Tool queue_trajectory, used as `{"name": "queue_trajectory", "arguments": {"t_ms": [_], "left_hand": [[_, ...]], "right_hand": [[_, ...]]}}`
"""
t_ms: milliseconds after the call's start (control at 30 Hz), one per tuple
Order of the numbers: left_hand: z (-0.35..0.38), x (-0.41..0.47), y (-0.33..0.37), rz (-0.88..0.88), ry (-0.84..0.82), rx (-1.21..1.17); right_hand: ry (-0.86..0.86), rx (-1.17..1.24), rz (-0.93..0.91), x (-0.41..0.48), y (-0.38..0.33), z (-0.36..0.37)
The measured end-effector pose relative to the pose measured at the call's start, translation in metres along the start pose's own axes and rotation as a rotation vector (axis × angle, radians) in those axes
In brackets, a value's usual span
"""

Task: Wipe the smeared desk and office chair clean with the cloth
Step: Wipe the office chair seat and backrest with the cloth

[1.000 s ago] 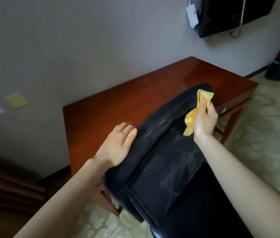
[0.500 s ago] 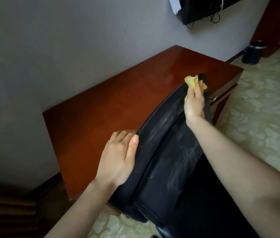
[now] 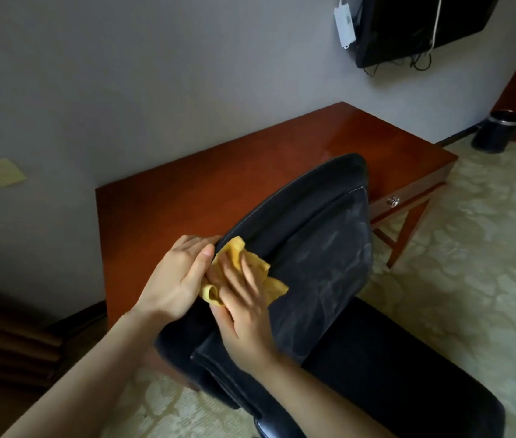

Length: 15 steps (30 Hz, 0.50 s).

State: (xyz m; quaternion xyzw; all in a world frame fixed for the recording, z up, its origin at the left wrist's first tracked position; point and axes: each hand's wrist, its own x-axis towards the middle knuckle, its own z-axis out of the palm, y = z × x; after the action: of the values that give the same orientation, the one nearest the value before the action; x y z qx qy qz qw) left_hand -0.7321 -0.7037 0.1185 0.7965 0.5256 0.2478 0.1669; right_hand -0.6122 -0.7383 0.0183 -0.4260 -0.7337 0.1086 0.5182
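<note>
The black office chair (image 3: 319, 257) stands against the red-brown wooden desk (image 3: 168, 213), its backrest streaked with pale smears. My left hand (image 3: 180, 273) rests on the backrest's upper left edge, fingers fairly straight, their tips hidden behind the rim. My right hand (image 3: 244, 298) lies right beside it and presses the crumpled yellow cloth (image 3: 234, 251) flat against the backrest with extended fingers. Most of the cloth is hidden under that hand. The hand is motion-blurred.
A grey wall runs behind the desk, with a black screen (image 3: 421, 23) and a white adapter (image 3: 345, 23) mounted at top right. A dark waste bin (image 3: 497, 131) stands on the patterned carpet (image 3: 471, 263) by the desk's far end. The desk has a drawer knob (image 3: 394, 202).
My right hand has swept the cloth from the backrest's far top corner down to its near left edge, next to my left hand. The left hand stays on the chair.
</note>
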Motion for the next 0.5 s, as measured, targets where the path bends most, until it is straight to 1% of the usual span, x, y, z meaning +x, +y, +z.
{"name": "queue_trajectory", "arguments": {"t_ms": [67,133,200,267,400,500], "left_hand": [[0.001,-0.003,0.001,-0.006,-0.017,0.004],[0.001,-0.004,0.001,-0.006,-0.023,0.001],[0.0,-0.005,0.002,-0.003,-0.013,-0.002],[0.0,-0.006,0.003,0.008,-0.004,0.006],[0.0,-0.007,0.003,-0.009,0.013,0.027],[0.0,-0.007,0.002,-0.03,0.03,0.039]], "right_hand": [[-0.077,-0.102,-0.128,0.006,0.018,-0.012],[-0.117,-0.194,-0.224,0.018,0.037,-0.024],[-0.113,-0.198,-0.227,0.034,0.049,-0.035],[-0.097,-0.184,-0.155,0.052,0.062,-0.047],[-0.02,-0.238,0.036,0.093,0.092,-0.07],[0.02,-0.232,0.297,0.127,0.117,-0.09]]}}
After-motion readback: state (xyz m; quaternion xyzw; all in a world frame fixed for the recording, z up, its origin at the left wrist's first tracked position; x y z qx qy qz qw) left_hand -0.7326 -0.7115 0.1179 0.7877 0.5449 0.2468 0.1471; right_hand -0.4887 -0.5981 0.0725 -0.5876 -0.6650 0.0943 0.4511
